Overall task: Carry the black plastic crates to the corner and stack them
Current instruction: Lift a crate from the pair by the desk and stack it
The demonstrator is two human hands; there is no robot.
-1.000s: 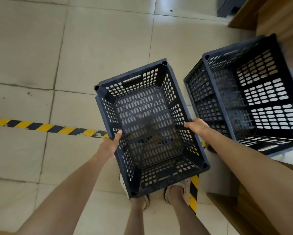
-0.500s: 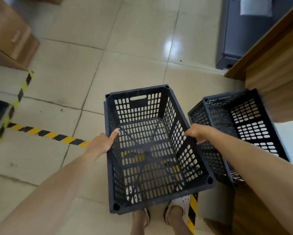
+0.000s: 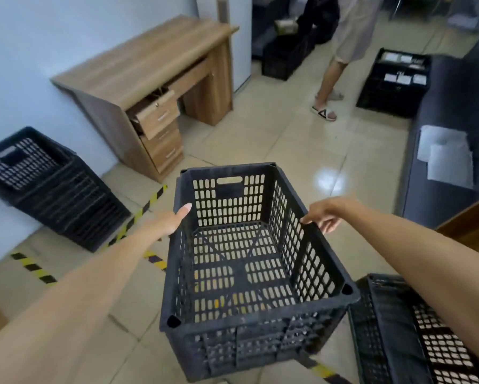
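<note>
Crate [image 3: 249, 261] is up off the floor between your two hands, empty, long axis pointing straight away from you, handle-slot end wall farthest out. Your left hand [image 3: 165, 221] sits on the left long rim with the thumb lying along the top edge; the fingers are on the outside and you can't really see them, but it reads as clamped on the rim. Your right hand [image 3: 323, 216] is curled over the right long rim, roughly opposite, fingers wrapped down the outer side. So both grips are closed on the crate, about midway to slightly forward along its length.

Thing that matters for the next bit: the stack of crates [image 3: 50, 187] against the wall is ahead and off to your left, past the yellow-black floor tape [image 3: 147, 207] and beside the wooden desk [image 3: 149, 76]. Left hand is the nearer one to it. I'd guess you swing the far end left and line the long axis up with that stack before lowering. Another crate [image 3: 415, 333] sits at your lower right, just beside the one you're carrying, probably next in line.
</note>
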